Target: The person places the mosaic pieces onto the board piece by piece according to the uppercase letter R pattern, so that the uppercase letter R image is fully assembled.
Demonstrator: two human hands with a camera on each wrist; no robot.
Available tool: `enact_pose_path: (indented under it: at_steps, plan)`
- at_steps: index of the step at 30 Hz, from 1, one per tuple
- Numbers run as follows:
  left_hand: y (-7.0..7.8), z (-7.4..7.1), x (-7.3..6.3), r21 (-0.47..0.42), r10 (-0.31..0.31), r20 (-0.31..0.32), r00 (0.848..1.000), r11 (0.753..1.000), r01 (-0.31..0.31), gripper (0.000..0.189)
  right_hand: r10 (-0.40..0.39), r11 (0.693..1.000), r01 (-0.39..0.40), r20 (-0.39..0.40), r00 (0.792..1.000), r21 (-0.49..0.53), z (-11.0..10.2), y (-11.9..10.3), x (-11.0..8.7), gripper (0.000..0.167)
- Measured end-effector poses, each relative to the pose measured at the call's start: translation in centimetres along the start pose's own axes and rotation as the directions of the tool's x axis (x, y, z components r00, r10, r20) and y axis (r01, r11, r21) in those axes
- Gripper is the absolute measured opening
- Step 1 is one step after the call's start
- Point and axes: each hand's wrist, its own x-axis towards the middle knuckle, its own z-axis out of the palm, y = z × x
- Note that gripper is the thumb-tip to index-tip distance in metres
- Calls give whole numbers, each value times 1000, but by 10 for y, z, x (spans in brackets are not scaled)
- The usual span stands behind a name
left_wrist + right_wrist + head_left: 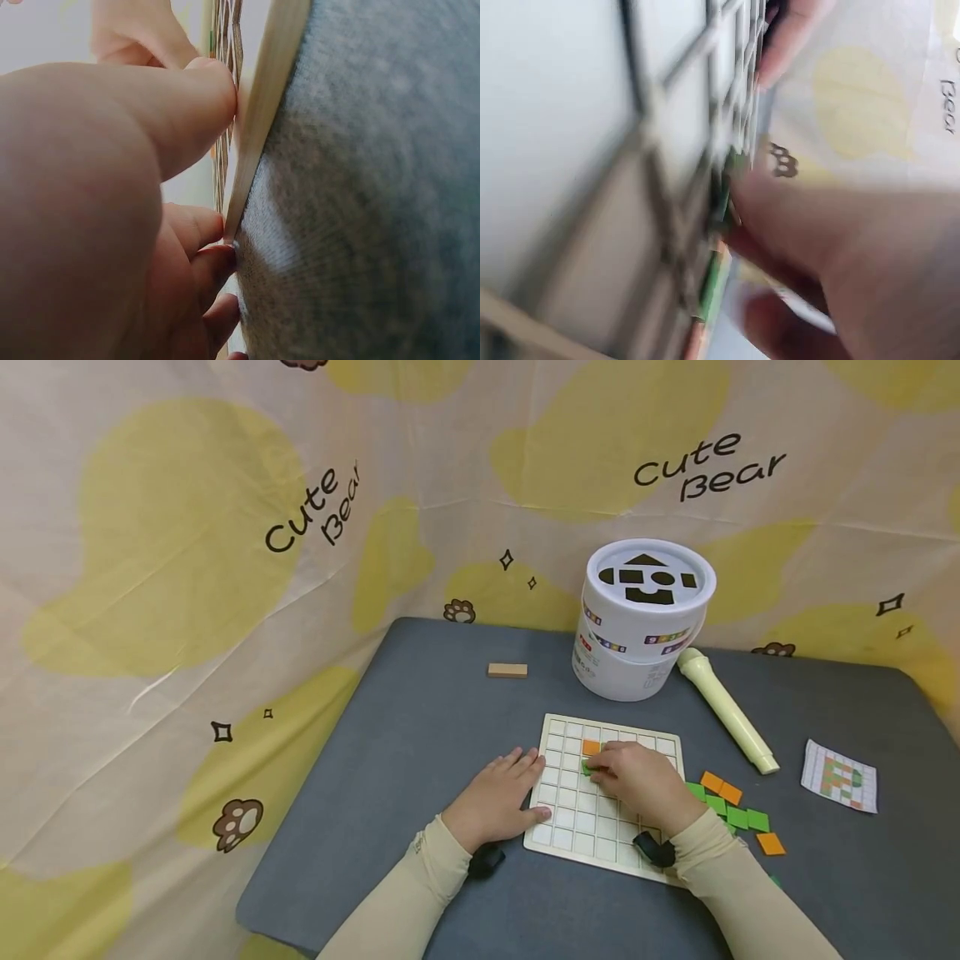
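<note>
Right hand (643,782) pinches one green tile (587,767) at the grid board (584,822)
Left hand (493,799), fingers extended, touches the board's left edge, well in from the table edge (327,760); three loose orange tiles (770,843) lie right.

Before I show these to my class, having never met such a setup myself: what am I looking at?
There is no machine here, only a person's left hand and right hand. The wide picture comes from a camera worn on the head; the two close ones come from cameras on the left and right wrists.

On the dark grey table lies a white-celled grid board. The left hand rests at its left edge; the right hand pinches a green tile beside an orange tile.

Loose green and orange tiles lie right of the board, near a printed pattern card. Beyond are a pale yellow stick, a white lidded bucket and a wooden block.
</note>
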Motion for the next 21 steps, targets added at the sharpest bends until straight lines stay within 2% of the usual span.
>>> enact_pose_path:
  at_steps: [3, 5, 11, 14, 21]
  plan:
    - [0, 0, 1, -10, -2, 2, 1000, 1000, 2, 82, -5, 997, -5, 119, 993, 82, -5, 1, -1, 29]
    - [-1, 1, 1, -16, -4, 3, 1000, 1000, 5, 82, -19, 995, 3, 157, 987, 100, -7, 0, -2, 32]
    - [-3, 1, 0, -32, -19, 5, 1000, 999, 19, 82, -77, 997, 77, 143, 987, 7, -11, -4, -3, 35]
    - [-3, 2, -1, -37, -23, 4, 1000, 999, 23, 82, -67, 996, 74, 149, 987, -40, -13, -6, -4, 37]
    - [-1, 3, 2, -34, -5, -4, 1000, 999, 5, 82, 39, 993, -17, 193, 980, -114, -18, -4, -11, 41]
